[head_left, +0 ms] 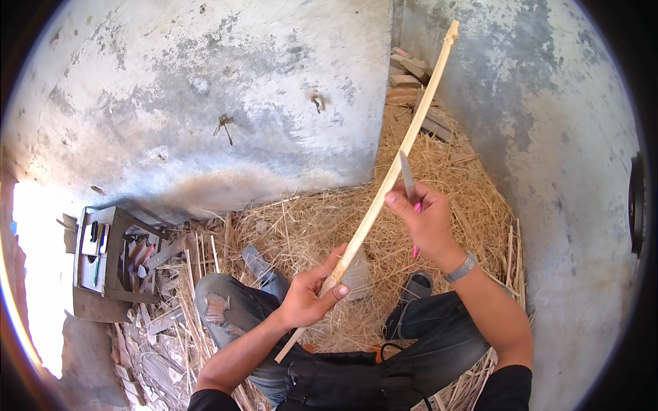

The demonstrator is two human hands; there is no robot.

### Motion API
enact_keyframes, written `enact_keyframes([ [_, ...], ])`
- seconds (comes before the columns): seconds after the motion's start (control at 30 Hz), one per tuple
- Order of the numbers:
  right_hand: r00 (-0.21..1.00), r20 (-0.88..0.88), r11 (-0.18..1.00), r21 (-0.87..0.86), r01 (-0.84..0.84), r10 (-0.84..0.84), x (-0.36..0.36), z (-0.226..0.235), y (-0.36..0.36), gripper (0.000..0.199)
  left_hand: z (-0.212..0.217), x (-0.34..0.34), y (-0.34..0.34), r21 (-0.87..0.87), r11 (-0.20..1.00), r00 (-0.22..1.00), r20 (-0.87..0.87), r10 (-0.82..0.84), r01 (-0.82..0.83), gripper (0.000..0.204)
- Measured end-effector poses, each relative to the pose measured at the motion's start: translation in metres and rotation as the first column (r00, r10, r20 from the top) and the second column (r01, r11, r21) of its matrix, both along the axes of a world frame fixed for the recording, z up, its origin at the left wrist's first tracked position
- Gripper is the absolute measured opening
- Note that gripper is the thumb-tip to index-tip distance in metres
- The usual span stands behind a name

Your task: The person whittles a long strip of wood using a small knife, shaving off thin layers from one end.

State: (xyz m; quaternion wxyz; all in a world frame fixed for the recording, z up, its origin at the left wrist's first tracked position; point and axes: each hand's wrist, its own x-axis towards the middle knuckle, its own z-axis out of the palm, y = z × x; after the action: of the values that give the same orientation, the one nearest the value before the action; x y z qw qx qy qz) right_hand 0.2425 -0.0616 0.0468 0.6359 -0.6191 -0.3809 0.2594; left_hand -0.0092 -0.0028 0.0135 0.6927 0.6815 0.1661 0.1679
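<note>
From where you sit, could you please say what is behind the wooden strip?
Behind the wooden strip are straw-like shavings and, higher up, a mottled wall; whatever it directly covers is hidden.

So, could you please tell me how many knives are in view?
1: the knife is in the right hand, with its blade up by the wooden strip. Others may be hidden in the straw.

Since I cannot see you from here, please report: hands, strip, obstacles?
Left hand: gripping bamboo strip. Right hand: holding pink-handled knife, blade at strip's edge. Pale shavings underfoot; nothing visible blocking blade.
</note>
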Motion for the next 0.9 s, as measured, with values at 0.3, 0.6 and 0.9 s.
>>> enact_keyframes([
  [0.3, 0.948, -0.222, 0.970, 0.034, 0.240, -0.227, 0.071, 0.021, -0.001, 0.026, 0.001, -0.007, -0.002, -0.010, 0.992, 0.990, -0.063, -0.125, 0.124, 0.067],
  [0.6, 0.990, -0.088, 0.994, -0.021, 0.111, -0.112, 0.060, 0.017, -0.009, 0.021, 0.001, -0.011, 0.012, -0.182, 0.938, 0.956, 0.064, -0.288, 0.295, 0.068],
  [0.9, 0.980, 0.084, 0.983, -0.057, -0.174, 0.178, -0.030, 0.001, -0.014, 0.022, 0.007, 0.001, 0.012, -0.350, 0.920, 0.982, 0.004, -0.188, 0.177, 0.048],
])
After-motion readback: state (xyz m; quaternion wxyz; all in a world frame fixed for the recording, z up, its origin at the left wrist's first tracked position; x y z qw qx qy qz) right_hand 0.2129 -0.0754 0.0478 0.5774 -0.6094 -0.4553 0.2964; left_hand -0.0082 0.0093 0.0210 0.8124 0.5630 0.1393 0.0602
